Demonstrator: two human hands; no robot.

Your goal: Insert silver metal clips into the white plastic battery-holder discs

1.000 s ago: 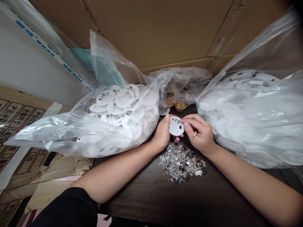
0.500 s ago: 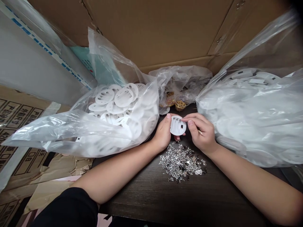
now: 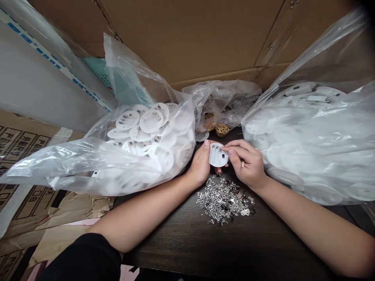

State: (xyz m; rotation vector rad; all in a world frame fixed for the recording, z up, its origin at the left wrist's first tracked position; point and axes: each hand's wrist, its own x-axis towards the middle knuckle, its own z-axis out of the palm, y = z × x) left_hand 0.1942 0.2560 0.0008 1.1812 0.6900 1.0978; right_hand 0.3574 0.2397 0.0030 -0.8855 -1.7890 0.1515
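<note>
I hold a white plastic disc (image 3: 218,155) between my 2 hands, just beyond a loose pile of small silver metal pieces (image 3: 224,201), which lies on a dark wood-grain table (image 3: 234,249). The disc is tilted up off the table, with its ridged, slotted face toward me.

My left hand (image 3: 200,166) grasps the disc's left edge, with the thumb on the rim and the fingertips showing below it. My right hand (image 3: 247,164) is curled, pinching the disc's right side between index finger and thumb. A small tan stick (image 3: 242,164) pokes out from among my right fingers, though I cannot tell whether they grip it.

To the left of the pile, a clear plastic bag (image 3: 88,164) holds many more white discs (image 3: 150,121), and it touches my left forearm. To the right of the pile, a 2nd clear plastic bag (image 3: 307,136), also full of white discs, sits just beside my right hand. Beyond the pile, a 3rd crumpled clear bag (image 3: 219,97) holds gold-coloured metal pieces (image 3: 222,130), with 1 white disc (image 3: 202,136) tucked at its edge. Further beyond the pile stands a brown cardboard box wall (image 3: 190,39).
</note>
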